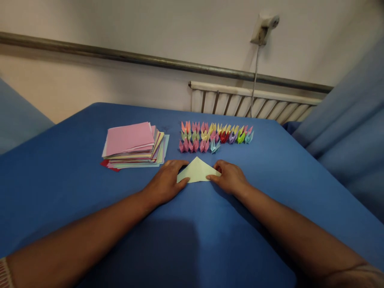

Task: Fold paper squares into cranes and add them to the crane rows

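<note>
Forearms [114,218] are stretched in, folded paper [198,170] pinched by left hand [166,182] and right hand [231,177], each grip nearly closed. Light, easily creased, best held by edges

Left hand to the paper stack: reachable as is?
Likely yes: the left hand is close to the near right corner of the paper stack, nothing visible between them. It holds the folded pale green paper, though, so would probably release that first.

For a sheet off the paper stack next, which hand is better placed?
Left, probably. The left hand lies close to the paper stack, while the right hand is farther, across the folded pale green paper. Both hands hold that paper, so the left would first release it.
</note>
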`<move>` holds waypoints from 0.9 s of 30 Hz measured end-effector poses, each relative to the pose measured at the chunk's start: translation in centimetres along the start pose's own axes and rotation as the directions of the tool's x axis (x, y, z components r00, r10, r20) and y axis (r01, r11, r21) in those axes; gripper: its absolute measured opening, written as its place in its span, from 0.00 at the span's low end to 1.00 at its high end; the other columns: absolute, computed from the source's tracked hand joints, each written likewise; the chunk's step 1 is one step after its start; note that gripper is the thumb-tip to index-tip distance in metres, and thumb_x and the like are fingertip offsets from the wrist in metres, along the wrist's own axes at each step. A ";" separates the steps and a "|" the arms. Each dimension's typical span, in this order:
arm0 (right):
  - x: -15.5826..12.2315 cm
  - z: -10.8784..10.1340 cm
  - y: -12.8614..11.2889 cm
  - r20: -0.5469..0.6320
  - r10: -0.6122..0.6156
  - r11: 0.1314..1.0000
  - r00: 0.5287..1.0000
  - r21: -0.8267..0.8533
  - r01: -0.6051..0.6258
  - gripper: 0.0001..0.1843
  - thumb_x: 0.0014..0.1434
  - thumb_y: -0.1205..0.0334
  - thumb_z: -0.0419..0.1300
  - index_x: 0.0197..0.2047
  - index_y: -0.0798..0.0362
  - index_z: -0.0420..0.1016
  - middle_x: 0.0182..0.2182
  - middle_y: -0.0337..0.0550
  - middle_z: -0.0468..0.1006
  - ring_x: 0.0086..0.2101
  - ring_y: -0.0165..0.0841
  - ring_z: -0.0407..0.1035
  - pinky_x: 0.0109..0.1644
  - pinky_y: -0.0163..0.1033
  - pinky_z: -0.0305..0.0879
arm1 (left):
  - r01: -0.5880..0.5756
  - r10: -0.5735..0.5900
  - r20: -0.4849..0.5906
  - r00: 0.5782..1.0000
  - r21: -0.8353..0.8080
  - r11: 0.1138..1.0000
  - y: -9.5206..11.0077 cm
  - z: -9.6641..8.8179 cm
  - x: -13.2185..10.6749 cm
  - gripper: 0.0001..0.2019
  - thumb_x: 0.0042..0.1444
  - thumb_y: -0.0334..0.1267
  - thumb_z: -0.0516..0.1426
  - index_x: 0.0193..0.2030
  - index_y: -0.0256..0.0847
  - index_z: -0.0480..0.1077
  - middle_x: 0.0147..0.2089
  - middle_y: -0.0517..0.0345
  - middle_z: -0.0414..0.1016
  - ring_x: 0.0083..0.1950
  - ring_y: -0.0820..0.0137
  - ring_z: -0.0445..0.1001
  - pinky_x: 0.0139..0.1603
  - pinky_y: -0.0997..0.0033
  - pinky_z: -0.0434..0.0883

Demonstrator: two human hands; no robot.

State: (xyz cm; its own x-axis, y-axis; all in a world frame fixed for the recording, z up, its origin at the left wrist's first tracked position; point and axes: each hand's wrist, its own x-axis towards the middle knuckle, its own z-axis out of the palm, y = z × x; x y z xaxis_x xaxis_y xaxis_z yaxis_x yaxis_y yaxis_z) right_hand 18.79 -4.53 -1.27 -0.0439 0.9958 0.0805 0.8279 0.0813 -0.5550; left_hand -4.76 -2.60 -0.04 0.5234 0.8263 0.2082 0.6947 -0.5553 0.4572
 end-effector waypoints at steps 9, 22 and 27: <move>0.2 1.4 0.4 -0.085 -0.190 0.806 0.978 0.556 0.205 0.08 0.54 0.58 0.61 0.29 0.52 0.68 0.26 0.35 0.69 0.28 0.28 0.63 0.33 0.33 0.59 | 0.203 -0.228 0.041 0.973 -0.619 0.758 0.0 0.1 0.7 0.25 0.51 0.50 0.61 0.52 0.36 0.67 0.45 0.50 0.76 0.45 0.63 0.76 0.46 0.63 0.73; -0.1 0.7 0.2 0.016 -0.168 0.725 0.986 0.679 0.112 0.14 0.55 0.51 0.61 0.27 0.53 0.74 0.23 0.35 0.70 0.26 0.28 0.62 0.32 0.34 0.58 | 0.157 -0.196 -0.031 0.980 -0.485 0.861 1.8 -1.3 -0.1 0.15 0.56 0.49 0.56 0.33 0.38 0.73 0.30 0.61 0.73 0.32 0.72 0.69 0.35 0.74 0.67; -0.2 0.6 0.1 0.006 -0.199 0.729 0.980 0.669 0.144 0.16 0.56 0.51 0.61 0.25 0.53 0.71 0.21 0.34 0.66 0.25 0.27 0.59 0.30 0.33 0.56 | 0.147 -0.191 -0.057 0.980 -0.438 0.887 1.8 -1.5 -0.2 0.16 0.57 0.50 0.55 0.32 0.38 0.71 0.29 0.62 0.71 0.32 0.72 0.68 0.34 0.75 0.67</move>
State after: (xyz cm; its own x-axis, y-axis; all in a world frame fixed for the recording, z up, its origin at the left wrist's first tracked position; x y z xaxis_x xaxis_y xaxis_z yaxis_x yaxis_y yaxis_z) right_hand 18.58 -4.74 -1.86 -0.2114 0.9598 0.1844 0.2232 0.2311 -0.9470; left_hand -4.30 -3.59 2.02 0.3523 0.9210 0.1665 0.4772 -0.3298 0.8146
